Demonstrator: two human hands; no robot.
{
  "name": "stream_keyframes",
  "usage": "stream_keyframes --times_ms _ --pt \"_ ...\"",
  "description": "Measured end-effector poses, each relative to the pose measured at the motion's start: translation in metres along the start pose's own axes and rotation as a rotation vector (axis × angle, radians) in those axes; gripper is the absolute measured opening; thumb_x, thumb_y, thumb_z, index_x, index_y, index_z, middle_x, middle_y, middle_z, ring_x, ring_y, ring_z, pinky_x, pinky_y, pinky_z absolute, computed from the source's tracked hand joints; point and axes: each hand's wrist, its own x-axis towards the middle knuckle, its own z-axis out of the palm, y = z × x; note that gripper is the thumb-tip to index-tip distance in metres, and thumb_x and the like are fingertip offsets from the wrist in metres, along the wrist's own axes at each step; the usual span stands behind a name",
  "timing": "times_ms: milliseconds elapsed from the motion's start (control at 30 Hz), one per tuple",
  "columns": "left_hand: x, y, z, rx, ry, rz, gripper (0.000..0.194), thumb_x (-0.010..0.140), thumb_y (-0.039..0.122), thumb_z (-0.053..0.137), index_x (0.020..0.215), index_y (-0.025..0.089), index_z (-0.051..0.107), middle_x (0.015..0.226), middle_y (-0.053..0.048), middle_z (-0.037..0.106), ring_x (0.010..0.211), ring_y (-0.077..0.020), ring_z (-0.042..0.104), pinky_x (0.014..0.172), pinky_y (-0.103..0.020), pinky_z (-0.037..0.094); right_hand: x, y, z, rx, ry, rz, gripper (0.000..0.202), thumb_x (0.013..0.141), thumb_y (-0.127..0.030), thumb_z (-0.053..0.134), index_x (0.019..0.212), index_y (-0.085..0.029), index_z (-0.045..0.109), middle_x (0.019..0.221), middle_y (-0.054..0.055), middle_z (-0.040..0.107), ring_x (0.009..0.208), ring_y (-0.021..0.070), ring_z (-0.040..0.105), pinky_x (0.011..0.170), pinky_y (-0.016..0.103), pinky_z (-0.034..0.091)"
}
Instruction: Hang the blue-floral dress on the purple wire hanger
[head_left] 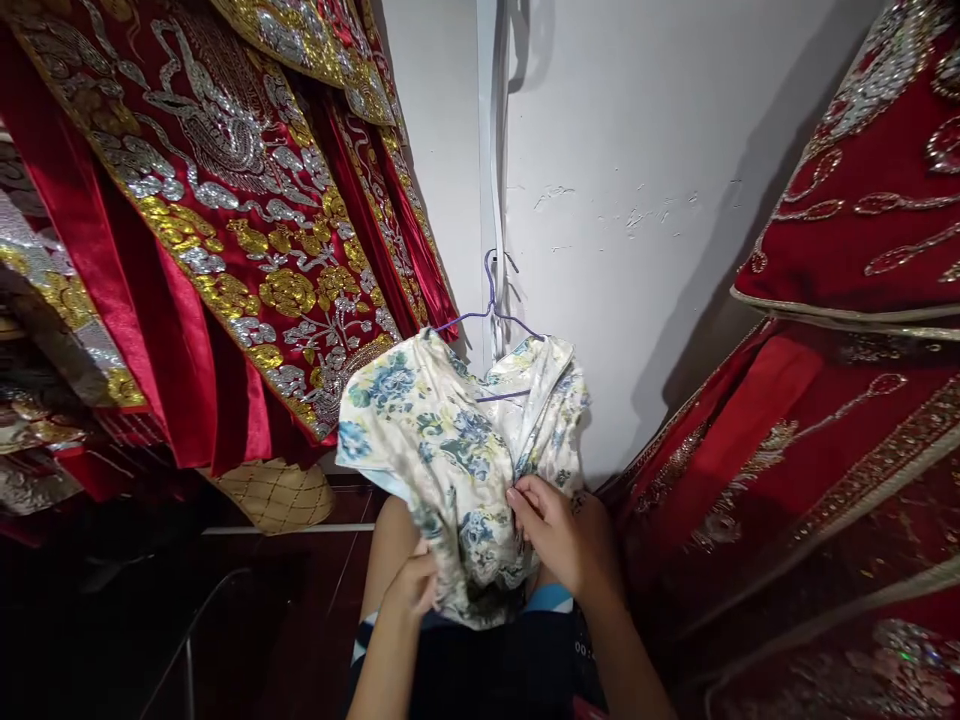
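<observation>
A white garment (450, 440) with blue, green and yellow flowers hangs on a thin purple hanger (491, 312), its lower part gathered above my lap. My left hand (412, 582) grips the garment's lower left edge, with some fingers hidden behind the cloth. At the front opening, my right hand (546, 520) pinches the fabric between thumb and fingers. The hanger's hook is at a pale vertical strip on the wall, above both hands.
Red embroidered cloths with gold and silver patterns (285, 230) hang at the left. More red beaded cloths (847, 230) hang at the right. Behind is a pale wall (615, 130) with chipped marks. A metal frame (189, 660) stands at the lower left on dark floor.
</observation>
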Motion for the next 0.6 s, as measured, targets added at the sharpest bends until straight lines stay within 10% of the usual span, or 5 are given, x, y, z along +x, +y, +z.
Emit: stream_keyframes --times_ms 167,400,600 --pt "-0.003 0.001 0.016 -0.213 -0.176 -0.315 0.046 0.067 0.046 0.086 0.100 0.019 0.071 0.090 -0.011 0.073 0.094 -0.0303 0.070 0.087 -0.043 0.055 -0.001 -0.009 0.000 0.049 0.045 0.009 0.036 0.090 -0.052 0.061 0.072 -0.021 0.056 0.062 -0.002 0.051 0.058 0.0134 0.048 0.055 0.025 0.038" --pt "0.006 -0.028 0.007 0.079 0.612 0.160 0.041 0.078 0.045 0.075 0.107 0.019 0.060 0.101 -0.007 0.063 0.097 -0.0219 0.062 0.089 -0.034 0.050 -0.018 -0.013 0.003 0.172 0.167 0.112 0.043 0.072 -0.059 0.077 0.067 -0.019 0.063 0.053 0.000 0.057 0.050 0.0137 0.049 0.050 0.026 0.037" --pt "-0.012 -0.034 0.041 0.422 0.240 0.528 0.031 0.088 0.022 0.066 0.117 0.021 0.057 0.116 -0.009 0.057 0.113 -0.0229 0.057 0.098 -0.035 0.046 -0.017 -0.013 0.017 0.205 0.073 0.074 0.035 0.079 -0.049 0.075 0.069 -0.018 0.064 0.055 0.000 0.061 0.052 0.0124 0.052 0.053 0.025 0.039"
